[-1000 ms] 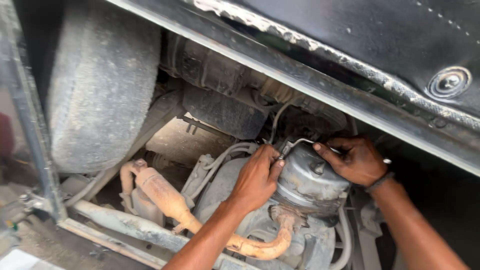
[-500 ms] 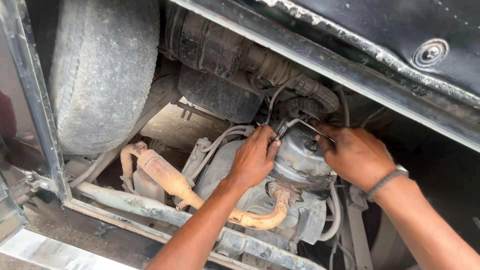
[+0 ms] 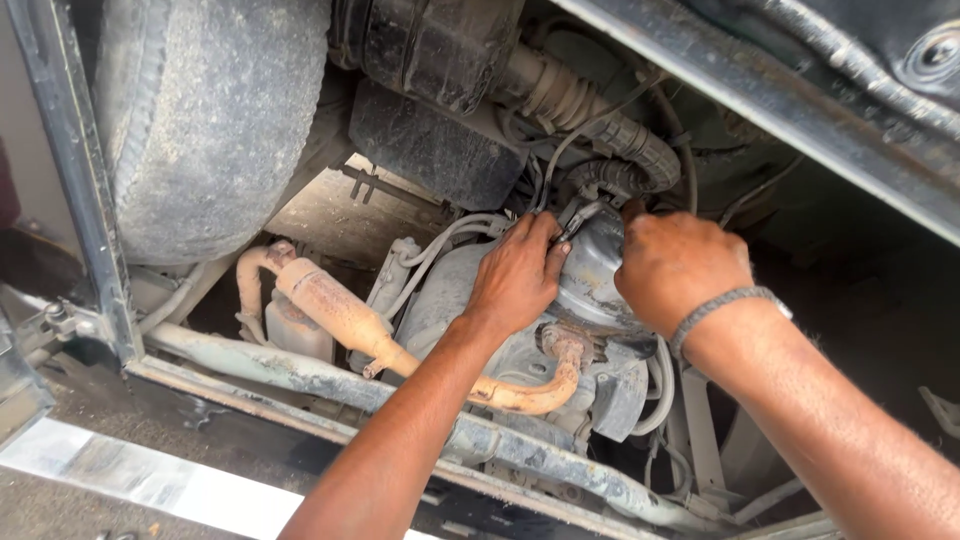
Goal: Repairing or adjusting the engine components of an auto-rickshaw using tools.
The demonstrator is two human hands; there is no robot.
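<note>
Head view, underside of a vehicle body, engine bay open.

Left hand (image 3: pixel 515 275): reaches in from 6 o'clock and rests on the left shoulder of the grey round metal housing (image 3: pixel 590 285), which sits at frame centre. Fingers bent, close together, tips pinching at a small dark clip (image 3: pixel 572 220) at the housing's 12 o'clock edge. Whether the clip is fully gripped, cannot tell.

Right hand (image 3: pixel 675 265): enters from 4 o'clock, back of hand toward the camera, curled over the right side of the housing. Fingertips hidden behind the hand; their state cannot be told. A grey braided wristband (image 3: pixel 722 308) sits on the wrist.

Surroundings: black ribbed hose (image 3: pixel 630 150) curves in at 12 o'clock of the hands, just above the clip. Rusty orange pipe (image 3: pixel 350 320) runs from 9 o'clock and bends under the housing at 6 o'clock. Dusty tyre (image 3: pixel 205 110) at 10 o'clock, well apart. Grey frame rail (image 3: pixel 300 375) crosses below, at 7 o'clock. Pale cables (image 3: pixel 440 245) loop at 9 o'clock, just beside the left hand.
</note>
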